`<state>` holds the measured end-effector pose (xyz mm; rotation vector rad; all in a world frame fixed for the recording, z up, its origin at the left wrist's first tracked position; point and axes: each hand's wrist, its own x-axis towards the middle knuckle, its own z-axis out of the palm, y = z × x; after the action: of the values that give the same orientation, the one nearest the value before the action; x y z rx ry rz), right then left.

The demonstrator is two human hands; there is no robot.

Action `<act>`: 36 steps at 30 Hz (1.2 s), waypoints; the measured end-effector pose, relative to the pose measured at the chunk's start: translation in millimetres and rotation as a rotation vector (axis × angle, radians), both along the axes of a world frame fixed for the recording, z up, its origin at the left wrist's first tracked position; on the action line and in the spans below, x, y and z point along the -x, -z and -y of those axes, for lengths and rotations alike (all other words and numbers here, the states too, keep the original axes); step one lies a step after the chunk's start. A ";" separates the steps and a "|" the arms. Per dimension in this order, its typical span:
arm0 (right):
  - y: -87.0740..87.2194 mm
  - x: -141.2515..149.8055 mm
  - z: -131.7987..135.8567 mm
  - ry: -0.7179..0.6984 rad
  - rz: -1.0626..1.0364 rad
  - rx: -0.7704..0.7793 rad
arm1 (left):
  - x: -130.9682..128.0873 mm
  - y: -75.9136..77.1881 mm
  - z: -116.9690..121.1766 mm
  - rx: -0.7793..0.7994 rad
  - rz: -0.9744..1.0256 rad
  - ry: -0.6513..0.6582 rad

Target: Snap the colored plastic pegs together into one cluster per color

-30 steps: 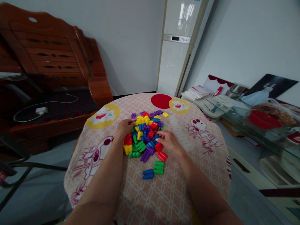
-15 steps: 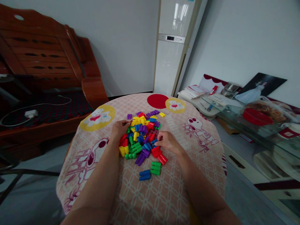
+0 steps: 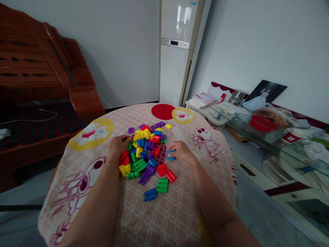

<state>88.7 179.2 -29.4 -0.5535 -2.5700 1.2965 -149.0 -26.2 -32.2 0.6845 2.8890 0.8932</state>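
Observation:
A heap of plastic toy blocks (image 3: 140, 164) in red, yellow, green, blue and purple lies on the tablecloth, each made of joined rounded rods. My right hand (image 3: 181, 152) pinches a blue block (image 3: 170, 155) just right of the heap, low over the cloth. At the heap's upper left edge, my left hand (image 3: 119, 144) has its fingers bent together; what they hold, if anything, is hidden. Toward me lie a blue block (image 3: 150, 195), a green block (image 3: 162, 185) and two red blocks (image 3: 166, 171), apart from the main heap.
The round table wears a pink patterned cloth (image 3: 164, 219). A wooden bench (image 3: 84, 99) stands to the left, a tall white air conditioner (image 3: 173, 72) behind. On the right, a glass shelf (image 3: 246, 132) carries papers, a red bowl (image 3: 262, 123) and bags.
My right hand has drawn the blue block away from the heap to the right, baring cloth between them. My left hand stays at the heap's left edge. The view has turned slightly right.

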 end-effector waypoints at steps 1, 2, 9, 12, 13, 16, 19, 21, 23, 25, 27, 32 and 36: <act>1.7 -3.9 -14.0 0.097 -0.035 0.054 | -0.2 0.0 0.1 0.002 0.003 -0.004; 3.3 -8.5 -29.2 0.220 -0.088 0.079 | -0.5 -0.2 0.2 0.001 0.006 -0.006; 14.2 -41.7 -133.1 1.044 -0.336 -0.340 | -0.5 -0.3 0.0 -0.002 -0.008 0.013; 19.9 -46.3 -158.7 1.105 -0.357 -0.317 | 2.1 1.8 -0.7 -0.009 -0.001 0.011; 22.1 -47.2 -164.3 1.119 -0.368 -0.295 | 2.9 2.5 -0.8 -0.009 0.007 0.010; 29.4 -51.1 -173.7 1.124 -0.343 -0.263 | 4.3 4.0 -0.9 -0.004 0.007 0.011; 32.6 -55.9 -174.4 1.114 -0.241 -0.299 | 3.9 4.2 -0.6 -0.002 -0.015 0.007; 28.2 -55.5 -168.9 1.151 -0.241 -0.382 | 3.2 3.8 -0.4 0.002 -0.012 0.000; 18.4 -48.7 -156.0 1.147 -0.320 -0.494 | 2.3 3.1 -0.6 0.001 0.002 -0.002; 6.2 -34.5 -132.9 1.011 -0.421 -0.558 | 1.5 2.3 -1.0 -0.002 0.010 -0.004; -4.4 -14.8 -99.3 0.739 -0.468 -0.500 | 0.8 1.7 -1.6 -0.007 0.014 -0.012; -12.6 31.4 -2.0 0.085 -0.463 -0.371 | -0.8 1.3 -2.0 -0.031 0.031 -0.008; -4.4 46.6 40.7 -0.043 -0.478 -0.505 | -1.8 1.8 -1.7 -0.033 0.035 -0.008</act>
<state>42.1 138.6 -25.0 -0.0763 -2.3622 0.6352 -147.2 -24.5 -33.9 0.6534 2.8548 0.9458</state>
